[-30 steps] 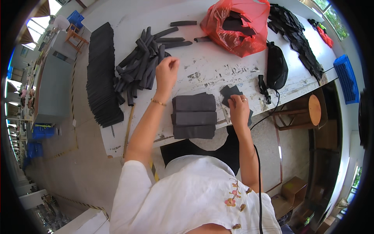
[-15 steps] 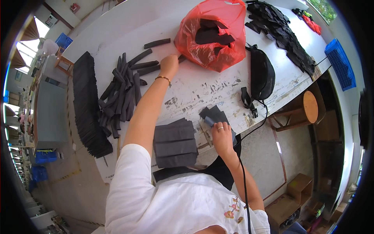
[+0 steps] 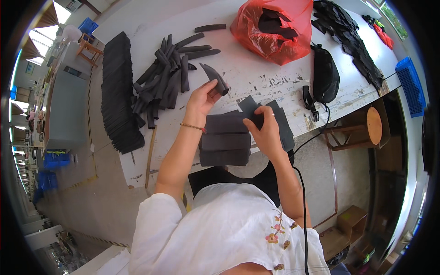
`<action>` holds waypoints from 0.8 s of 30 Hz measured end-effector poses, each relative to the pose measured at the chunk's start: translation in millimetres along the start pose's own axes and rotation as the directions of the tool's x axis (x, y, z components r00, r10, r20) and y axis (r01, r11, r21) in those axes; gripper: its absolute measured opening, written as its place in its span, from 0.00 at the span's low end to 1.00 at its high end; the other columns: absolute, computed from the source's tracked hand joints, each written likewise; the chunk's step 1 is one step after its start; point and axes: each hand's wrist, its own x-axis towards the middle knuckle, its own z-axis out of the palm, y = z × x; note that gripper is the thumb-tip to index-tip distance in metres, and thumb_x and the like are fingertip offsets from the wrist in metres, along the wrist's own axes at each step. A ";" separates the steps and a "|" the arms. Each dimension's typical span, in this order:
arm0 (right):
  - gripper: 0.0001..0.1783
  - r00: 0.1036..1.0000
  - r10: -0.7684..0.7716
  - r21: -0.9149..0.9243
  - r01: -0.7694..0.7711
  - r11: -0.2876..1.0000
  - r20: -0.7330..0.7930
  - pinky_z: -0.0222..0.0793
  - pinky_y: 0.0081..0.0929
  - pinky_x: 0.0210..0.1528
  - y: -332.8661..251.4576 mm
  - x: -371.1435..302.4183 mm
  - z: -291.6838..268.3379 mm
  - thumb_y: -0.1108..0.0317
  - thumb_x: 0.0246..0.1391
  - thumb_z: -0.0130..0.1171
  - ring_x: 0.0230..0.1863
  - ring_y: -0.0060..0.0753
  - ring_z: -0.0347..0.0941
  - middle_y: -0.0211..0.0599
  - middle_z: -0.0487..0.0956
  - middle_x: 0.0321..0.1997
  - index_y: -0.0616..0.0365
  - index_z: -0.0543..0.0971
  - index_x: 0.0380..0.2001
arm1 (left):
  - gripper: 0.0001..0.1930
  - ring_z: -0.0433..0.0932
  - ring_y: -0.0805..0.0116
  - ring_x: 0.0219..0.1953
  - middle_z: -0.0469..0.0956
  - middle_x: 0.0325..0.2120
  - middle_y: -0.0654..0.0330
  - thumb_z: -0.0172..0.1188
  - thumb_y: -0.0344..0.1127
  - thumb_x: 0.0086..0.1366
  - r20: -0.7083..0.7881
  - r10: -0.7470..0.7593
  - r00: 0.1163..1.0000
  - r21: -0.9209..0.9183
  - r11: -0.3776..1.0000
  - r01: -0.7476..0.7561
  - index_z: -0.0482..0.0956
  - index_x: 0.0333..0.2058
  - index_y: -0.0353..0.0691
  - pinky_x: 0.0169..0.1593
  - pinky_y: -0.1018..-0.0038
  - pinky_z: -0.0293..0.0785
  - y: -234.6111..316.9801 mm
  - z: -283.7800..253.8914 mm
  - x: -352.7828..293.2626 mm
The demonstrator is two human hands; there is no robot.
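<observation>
My left hand (image 3: 205, 98) is closed on a rolled dark grey fabric piece (image 3: 213, 76), held above the table. My right hand (image 3: 267, 133) pinches a flat dark grey piece (image 3: 248, 106) between thumb and fingers; whether it is cloth or card I cannot tell. Below and between the hands lie rows of overlapping flat dark fabric pieces (image 3: 224, 141) at the table's near edge. Just right of my right hand rests a small stack of dark flat pieces (image 3: 283, 123). A loose pile of rolled dark fabric pieces (image 3: 169, 80) lies left of my left hand.
A long row of stacked dark pieces (image 3: 117, 96) lines the left side. Farther off stand a red plastic bag (image 3: 275, 46) with dark pieces inside and a black waist pouch (image 3: 325, 75). More dark pieces (image 3: 348, 41) lie far right. A wooden stool (image 3: 373, 126) stands beyond the edge.
My left hand has come back from beside the red bag, now with the rolled fabric piece. My right hand has moved up, lifting a flat piece near the small stack. The view has shifted.
</observation>
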 end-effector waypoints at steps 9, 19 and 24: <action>0.26 0.918 -0.389 -0.335 0.390 0.858 0.073 0.62 0.42 0.47 -19.2 -10.8 1.8 0.69 0.49 0.64 0.43 0.45 0.70 0.40 0.77 0.41 0.59 0.70 0.53 | 0.11 0.80 0.53 0.43 0.78 0.39 0.48 0.59 0.28 0.64 0.011 -0.021 1.000 -0.135 0.991 0.022 0.73 0.41 0.26 0.48 0.65 0.82 -9.0 6.4 -35.8; 0.14 0.871 -0.489 -0.328 0.450 0.831 -0.045 0.63 0.34 0.45 -24.4 -3.9 -3.6 0.70 0.47 0.65 0.41 0.38 0.71 0.32 0.79 0.40 0.55 0.80 0.40 | 0.17 0.78 0.55 0.49 0.76 0.46 0.47 0.55 0.29 0.67 0.107 -0.090 0.990 -0.005 0.996 0.091 0.69 0.49 0.23 0.55 0.64 0.77 -10.7 25.5 -54.5; 0.14 0.806 -0.586 -0.497 0.475 0.727 -0.087 0.64 0.33 0.44 -19.2 2.7 -7.0 0.72 0.44 0.65 0.39 0.34 0.71 0.26 0.79 0.38 0.52 0.81 0.39 | 0.17 0.76 0.56 0.52 0.76 0.49 0.47 0.55 0.30 0.67 0.211 -0.131 0.969 0.024 0.991 0.129 0.69 0.50 0.24 0.57 0.62 0.75 -8.8 25.5 -59.8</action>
